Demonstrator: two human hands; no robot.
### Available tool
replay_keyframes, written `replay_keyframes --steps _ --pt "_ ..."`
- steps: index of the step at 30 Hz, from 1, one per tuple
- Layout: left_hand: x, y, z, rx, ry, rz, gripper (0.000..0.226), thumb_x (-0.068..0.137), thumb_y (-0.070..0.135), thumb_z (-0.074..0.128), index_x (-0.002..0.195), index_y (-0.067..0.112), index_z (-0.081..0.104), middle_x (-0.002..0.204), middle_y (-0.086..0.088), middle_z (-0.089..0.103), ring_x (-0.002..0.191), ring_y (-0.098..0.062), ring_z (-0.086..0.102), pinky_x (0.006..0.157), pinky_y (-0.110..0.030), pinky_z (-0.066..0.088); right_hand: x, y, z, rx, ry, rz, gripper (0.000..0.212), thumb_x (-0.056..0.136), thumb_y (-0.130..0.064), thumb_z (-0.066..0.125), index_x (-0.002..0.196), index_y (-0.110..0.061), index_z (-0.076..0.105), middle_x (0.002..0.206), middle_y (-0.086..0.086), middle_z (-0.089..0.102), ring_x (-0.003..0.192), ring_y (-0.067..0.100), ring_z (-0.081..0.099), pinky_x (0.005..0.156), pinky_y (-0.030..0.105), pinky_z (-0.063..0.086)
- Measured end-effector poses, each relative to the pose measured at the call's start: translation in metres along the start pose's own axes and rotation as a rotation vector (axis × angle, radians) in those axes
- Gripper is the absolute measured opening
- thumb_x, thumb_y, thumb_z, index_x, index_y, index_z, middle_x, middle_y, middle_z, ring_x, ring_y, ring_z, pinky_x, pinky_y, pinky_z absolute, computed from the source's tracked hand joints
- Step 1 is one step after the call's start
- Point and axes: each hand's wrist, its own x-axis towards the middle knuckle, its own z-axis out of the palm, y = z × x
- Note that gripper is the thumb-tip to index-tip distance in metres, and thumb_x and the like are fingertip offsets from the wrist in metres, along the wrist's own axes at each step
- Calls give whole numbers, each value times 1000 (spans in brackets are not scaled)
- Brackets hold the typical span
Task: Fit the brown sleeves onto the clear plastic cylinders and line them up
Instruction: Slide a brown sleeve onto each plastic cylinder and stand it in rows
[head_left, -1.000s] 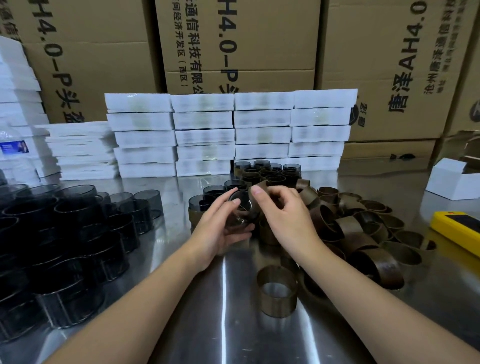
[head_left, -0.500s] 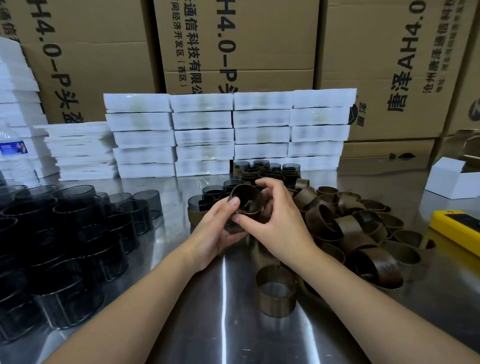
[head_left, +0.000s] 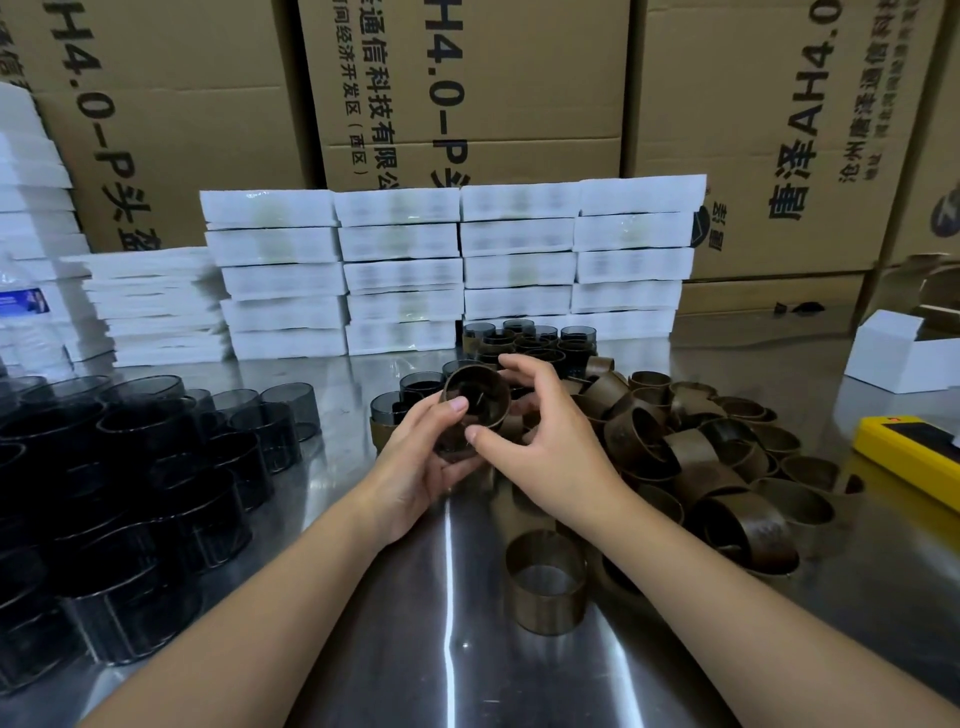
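Two hands meet above the middle of the brushed steel table (head_left: 415, 654). Your left hand (head_left: 415, 467) cups a smoky clear plastic cylinder (head_left: 456, 448) from below, with the fingers curled round its wall and the thumb up on the rim. Your right hand (head_left: 550, 447) pinches the thin brown sleeve (head_left: 480, 400) that rings the cylinder's upper end. The thumb is on the near wall and the fingers arch over the far side, and the open mouth tilts towards you. Just behind, sleeved cylinders (head_left: 530, 345) stand upright in close rows. Loose brown sleeves (head_left: 727, 467) lie heaped at your right, and one lone sleeve (head_left: 545, 587) stands upright beside your right forearm. Bare tinted cylinders (head_left: 130, 467) crowd the left. Stacked white foam trays (head_left: 405, 270) and printed cardboard cartons (head_left: 467, 78) stand behind. A yellow device (head_left: 914, 452) lies far right.
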Motion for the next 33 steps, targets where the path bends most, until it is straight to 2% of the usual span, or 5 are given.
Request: replay_keyframes --steps 7,16,21,29,33 --pt "3 -2 -2 12 27 44 41 73 25 70 109 10 58 113 -19 67 105 -29 67 90 -43 55 10 10 4 205 -6 302 49 82 -46 64 124 -27 48 122 -6 58 111 10 57 98 41 48" --pt "1 2 -2 146 21 77 68 60 25 75 123 8 59 123 -21 63 110 -35 64 98 -50 49 13 7 0 310 -25 332 31 91 -10 59 120 -16 53 109 1 66 104 16 62 97 39 49" --pt "-1 4 -1 193 22 80 64 57 27 75 118 13 64 124 -23 62 113 -40 62 98 -54 48 13 8 -3 333 6 338 24 92 -8 56 115 -11 55 95 2 65 97 24 64 93 40 51" --pt "-1 7 0 162 86 67 52 69 17 67 121 11 63 122 -22 64 108 -42 63 87 -51 55 15 13 -5 407 1 366 16 90 -13 62 105 -18 58 84 -3 66 81 11 65 86 31 54" --pt "-4 8 5 36 16 7 45 58 23 75 102 13 71 109 -19 69 97 -34 67 83 -45 58 14 13 -8 418 32 332 19 83 -24 71 100 -19 64 88 -2 69 78 5 66 76 23 56"
